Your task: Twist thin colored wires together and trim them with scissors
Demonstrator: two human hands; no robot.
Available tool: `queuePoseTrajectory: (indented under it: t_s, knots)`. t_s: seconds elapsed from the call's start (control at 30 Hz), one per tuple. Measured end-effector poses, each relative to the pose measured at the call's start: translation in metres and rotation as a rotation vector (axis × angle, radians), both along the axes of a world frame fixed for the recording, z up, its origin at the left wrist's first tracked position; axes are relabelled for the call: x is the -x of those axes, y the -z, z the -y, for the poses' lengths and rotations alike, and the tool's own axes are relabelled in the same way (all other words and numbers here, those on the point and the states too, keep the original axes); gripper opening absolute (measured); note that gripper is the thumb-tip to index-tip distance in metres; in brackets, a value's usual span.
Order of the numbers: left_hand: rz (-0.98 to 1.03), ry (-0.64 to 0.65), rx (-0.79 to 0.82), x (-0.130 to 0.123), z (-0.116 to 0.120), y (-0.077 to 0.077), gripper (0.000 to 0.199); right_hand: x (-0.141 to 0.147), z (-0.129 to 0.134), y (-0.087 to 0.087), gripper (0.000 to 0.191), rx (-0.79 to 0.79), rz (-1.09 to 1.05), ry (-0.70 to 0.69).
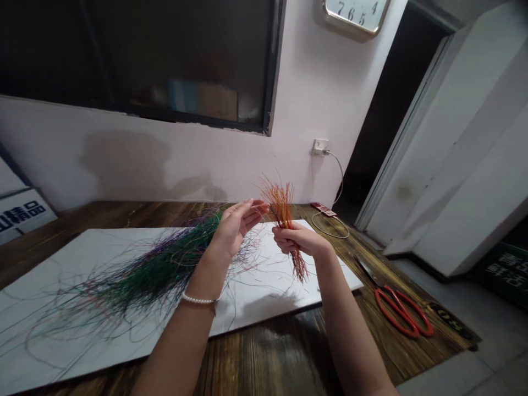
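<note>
My right hand [299,239] is closed around the middle of a bundle of thin orange and red wires [282,201]. The bundle stands nearly upright, its top ends fanning out above the fist and its lower ends showing below. Beside it on the left is my left hand [239,225], fingers stretched out and a little curved, their tips close to the orange strands. Whether they touch any strand is hard to make out. Behind my left forearm, a large loose heap of green, purple and red wires [152,275] lies on a white board [264,319].
Red-handled scissors [402,311] lie on the wooden table [284,352] to the right. A pale cable [340,234] loops from the wall socket [320,147] past a small red item [324,209] at the back edge. A sign with blue characters [25,214] stands far left.
</note>
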State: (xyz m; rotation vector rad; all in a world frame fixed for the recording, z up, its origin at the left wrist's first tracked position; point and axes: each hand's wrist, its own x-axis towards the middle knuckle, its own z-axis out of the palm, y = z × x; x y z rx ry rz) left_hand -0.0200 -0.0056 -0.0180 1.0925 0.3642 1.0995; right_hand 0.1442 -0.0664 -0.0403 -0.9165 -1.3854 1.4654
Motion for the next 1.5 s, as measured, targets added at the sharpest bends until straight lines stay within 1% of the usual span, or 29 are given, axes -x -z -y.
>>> queuePoseTrajectory:
  t_s: [0.07,0.17,0.33,0.43,0.5,0.63,0.73,0.93,1.07,1.23,1.4,1.5]
  knots:
    - [0.000,-0.055,0.017,0.002,0.001,-0.002,0.013,-0.001,-0.002,0.001,0.039,-0.020,-0.018,0.042]
    - [-0.005,-0.105,0.053,0.004,0.001,-0.004,0.012,-0.002,-0.007,0.003,0.047,-0.095,-0.077,0.164]
    - [-0.001,-0.087,0.066,0.006,-0.001,-0.005,0.013,-0.006,-0.022,0.013,0.054,-0.234,-0.155,0.394]
    - [-0.003,-0.071,0.047,0.007,-0.003,-0.004,0.013,-0.011,-0.029,0.023,0.052,-0.281,-0.146,0.490]
    - [-0.018,-0.076,0.044,0.008,-0.004,-0.003,0.012,-0.014,-0.032,0.031,0.046,-0.302,-0.107,0.530]
    - [-0.058,-0.095,0.034,0.010,-0.004,-0.003,0.012,-0.019,-0.032,0.042,0.035,-0.318,0.010,0.551]
    - [-0.066,-0.102,0.033,0.011,-0.004,-0.004,0.012,-0.022,-0.031,0.043,0.032,-0.326,0.056,0.537]
    - [-0.066,-0.096,0.041,0.013,-0.004,-0.004,0.014,-0.022,-0.029,0.036,0.030,-0.341,0.043,0.522]
    - [-0.062,-0.095,0.052,0.014,-0.005,-0.004,0.014,-0.016,-0.032,0.032,0.033,-0.358,-0.039,0.570]
    - [-0.051,-0.091,0.053,0.014,-0.006,-0.003,0.013,-0.008,-0.031,0.024,0.047,-0.362,-0.144,0.622]
    - [-0.055,-0.096,0.041,0.015,-0.008,-0.002,0.014,-0.011,-0.021,0.010,0.048,-0.412,-0.193,0.681]
    - [-0.051,-0.092,0.042,0.014,-0.008,-0.002,0.014,-0.015,-0.019,0.011,0.047,-0.403,-0.174,0.670]
